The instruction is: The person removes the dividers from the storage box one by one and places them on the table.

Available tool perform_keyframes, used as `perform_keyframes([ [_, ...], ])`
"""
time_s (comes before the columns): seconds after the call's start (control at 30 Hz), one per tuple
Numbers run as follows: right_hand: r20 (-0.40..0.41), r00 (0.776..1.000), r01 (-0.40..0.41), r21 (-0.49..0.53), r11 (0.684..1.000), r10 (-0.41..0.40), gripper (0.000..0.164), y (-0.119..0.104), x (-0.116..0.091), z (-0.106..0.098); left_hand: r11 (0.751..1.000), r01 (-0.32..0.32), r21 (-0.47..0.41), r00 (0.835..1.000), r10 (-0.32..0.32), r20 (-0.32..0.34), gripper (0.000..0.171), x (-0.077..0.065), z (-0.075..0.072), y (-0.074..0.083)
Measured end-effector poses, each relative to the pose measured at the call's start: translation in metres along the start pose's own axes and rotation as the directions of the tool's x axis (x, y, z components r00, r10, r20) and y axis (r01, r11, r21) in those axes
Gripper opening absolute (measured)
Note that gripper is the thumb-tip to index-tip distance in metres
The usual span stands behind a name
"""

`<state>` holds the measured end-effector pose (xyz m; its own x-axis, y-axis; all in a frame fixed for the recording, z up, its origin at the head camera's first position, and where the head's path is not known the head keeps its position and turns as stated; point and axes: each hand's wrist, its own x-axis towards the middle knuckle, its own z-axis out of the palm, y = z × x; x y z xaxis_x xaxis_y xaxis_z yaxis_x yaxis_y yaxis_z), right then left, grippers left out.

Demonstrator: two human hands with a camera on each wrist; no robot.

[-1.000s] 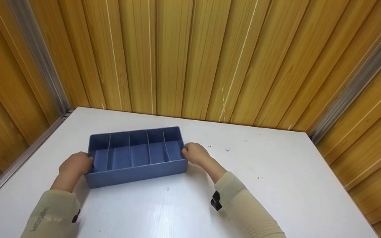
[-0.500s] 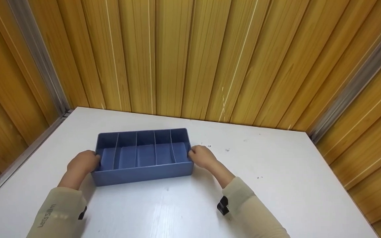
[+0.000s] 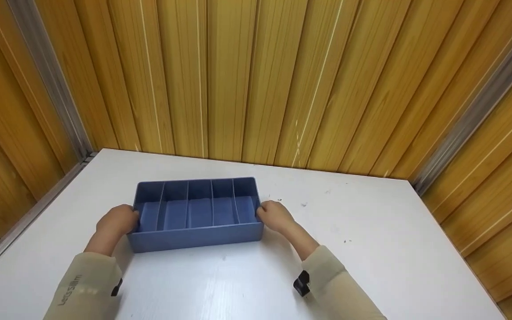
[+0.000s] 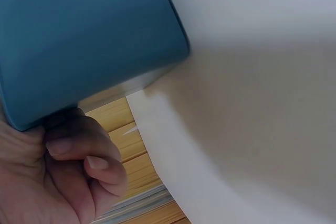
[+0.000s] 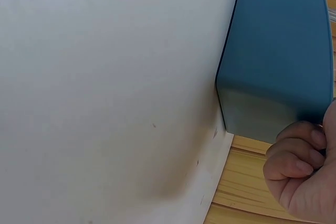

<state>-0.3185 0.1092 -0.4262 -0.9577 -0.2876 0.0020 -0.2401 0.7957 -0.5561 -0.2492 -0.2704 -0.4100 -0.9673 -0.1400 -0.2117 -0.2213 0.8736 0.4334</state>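
Observation:
A blue storage box (image 3: 196, 238) with thin dividers between several compartments stands upright on the white table. No item shows in any of its compartments. My left hand (image 3: 116, 221) grips the box's left end wall at the rim. On the opposite end, my right hand (image 3: 276, 215) pinches the right wall in the same way. In the left wrist view, the curled fingers (image 4: 107, 163) lie against the outside of the box (image 4: 94, 40). Curled fingers of the right hand (image 5: 307, 169) also press the outer wall in the right wrist view. The thumb tips inside the box are hidden.
The white table (image 3: 371, 266) extends to the right and in front of the box, with small dark marks on its surface. Yellow wood-look panels (image 3: 229, 80) rise behind and at both sides. Metal posts (image 3: 56, 80) stand in the corners.
The box has shifted to the right across the table, with both hands moving along on its ends. The view has tilted up slightly. Both grips look the same.

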Motion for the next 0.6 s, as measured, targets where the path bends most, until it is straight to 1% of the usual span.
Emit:
perform_keyframes([
  [0.3,0.007,1.0,-0.012,0.028,1.0,0.012,0.035,0.005,-0.006,-0.002,1.0,-0.006,0.008,1.0,0.006,-0.01,0.048,0.0,0.004,0.005],
  [0.6,-0.016,0.999,-0.031,0.036,0.999,0.032,0.034,0.012,-0.01,-0.009,1.0,-0.013,0.013,1.0,0.013,-0.016,0.048,0.003,0.006,0.018],
])
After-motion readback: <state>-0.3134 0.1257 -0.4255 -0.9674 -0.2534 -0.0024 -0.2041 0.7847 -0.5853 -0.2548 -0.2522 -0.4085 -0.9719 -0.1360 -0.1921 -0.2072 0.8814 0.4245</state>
